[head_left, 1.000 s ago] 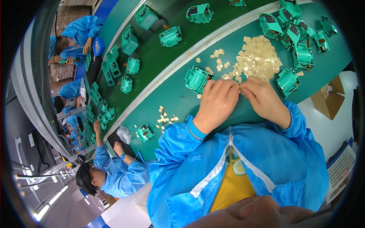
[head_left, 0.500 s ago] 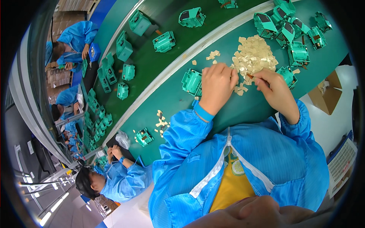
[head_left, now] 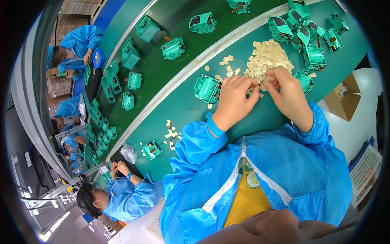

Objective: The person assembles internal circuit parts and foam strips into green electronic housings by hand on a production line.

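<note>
Head view: the bare left hand and bare right hand meet tip to tip, thumbs and forefingers pinched nearly closed on a tiny, mostly covered piece at the near edge of a heap of flat, cream-coloured chips. Its long axis and pointing are too small to tell. Just left of the left hand, a green plastic box-shaped housing sits slantwise on the green tabletop, its longer axis unclear.
</note>
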`<state>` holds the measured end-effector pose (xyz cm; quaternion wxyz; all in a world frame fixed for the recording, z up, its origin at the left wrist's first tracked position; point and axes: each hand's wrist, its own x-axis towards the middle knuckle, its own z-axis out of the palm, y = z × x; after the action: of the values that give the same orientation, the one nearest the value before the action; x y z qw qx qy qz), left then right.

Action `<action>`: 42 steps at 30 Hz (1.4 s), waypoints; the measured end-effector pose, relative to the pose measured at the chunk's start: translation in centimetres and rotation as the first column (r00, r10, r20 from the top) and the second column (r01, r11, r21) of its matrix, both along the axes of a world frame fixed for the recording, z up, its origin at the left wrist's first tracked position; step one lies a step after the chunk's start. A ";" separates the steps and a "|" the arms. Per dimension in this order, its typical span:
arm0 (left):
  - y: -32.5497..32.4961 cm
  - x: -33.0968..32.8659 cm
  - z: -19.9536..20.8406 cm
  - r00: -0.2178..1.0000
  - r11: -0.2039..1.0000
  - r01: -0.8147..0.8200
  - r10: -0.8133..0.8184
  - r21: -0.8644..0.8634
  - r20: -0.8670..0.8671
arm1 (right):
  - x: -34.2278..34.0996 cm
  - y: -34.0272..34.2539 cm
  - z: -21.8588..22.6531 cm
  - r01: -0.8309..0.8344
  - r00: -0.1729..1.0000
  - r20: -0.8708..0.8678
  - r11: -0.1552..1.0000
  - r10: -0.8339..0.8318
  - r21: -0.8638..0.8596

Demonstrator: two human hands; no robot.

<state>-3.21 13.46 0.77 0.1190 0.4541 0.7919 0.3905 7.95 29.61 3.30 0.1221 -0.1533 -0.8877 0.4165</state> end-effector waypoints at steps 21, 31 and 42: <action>-4.3 0.5 1.0 0.993 0.980 -0.078 0.061 0.182 0.096 | -1.8 -2.8 1.1 -0.202 0.969 -0.135 0.978 0.206 0.044; -4.4 0.9 1.2 0.969 0.943 -0.239 0.215 0.230 0.125 | -2.3 -3.2 1.5 -0.210 0.968 -0.141 0.978 0.207 -0.005; -4.9 1.3 1.4 0.959 0.952 -0.213 0.247 0.219 -0.141 | -4.2 -0.9 -0.1 -0.063 0.982 -0.163 0.977 0.097 0.204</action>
<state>-1.91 8.57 2.20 -0.0408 0.3992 0.8030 0.4407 3.79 28.70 3.20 0.1958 -0.0679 -0.9165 0.3423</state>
